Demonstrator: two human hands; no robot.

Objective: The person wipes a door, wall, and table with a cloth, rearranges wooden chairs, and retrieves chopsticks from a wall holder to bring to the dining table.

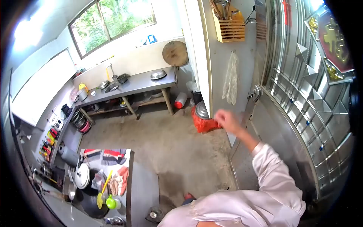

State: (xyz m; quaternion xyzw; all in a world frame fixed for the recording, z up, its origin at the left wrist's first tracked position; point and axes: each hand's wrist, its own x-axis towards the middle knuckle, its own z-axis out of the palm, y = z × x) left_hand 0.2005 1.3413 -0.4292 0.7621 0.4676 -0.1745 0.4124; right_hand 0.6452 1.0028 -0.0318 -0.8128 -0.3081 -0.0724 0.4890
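Note:
My right hand (pixel 228 122) reaches forward at the right of the view, past a pale pink sleeve (pixel 270 164). Its fingers are curled in, and nothing shows between them. In the picture it overlaps the edge of a grey-white partition (pixel 221 81). Beyond the fingertips, lower down, are a red plastic bag (pixel 204 125) and a round metal lid (pixel 202 109). A clear plastic bag (pixel 230 79) hangs on the partition above the hand. Close on the right is a metal door (pixel 291 166) with a handle (pixel 256 92). My left hand is out of view.
A counter (pixel 140 79) with pans runs under the window. At lower left, a stove counter (pixel 128 162) holds a lidded pot (pixel 82 176), a yellow ladle (pixel 100 198) and cloths (pixel 119 181). Concrete floor (pixel 151 132) lies between them. A utensil basket (pixel 230 30) hangs at upper right.

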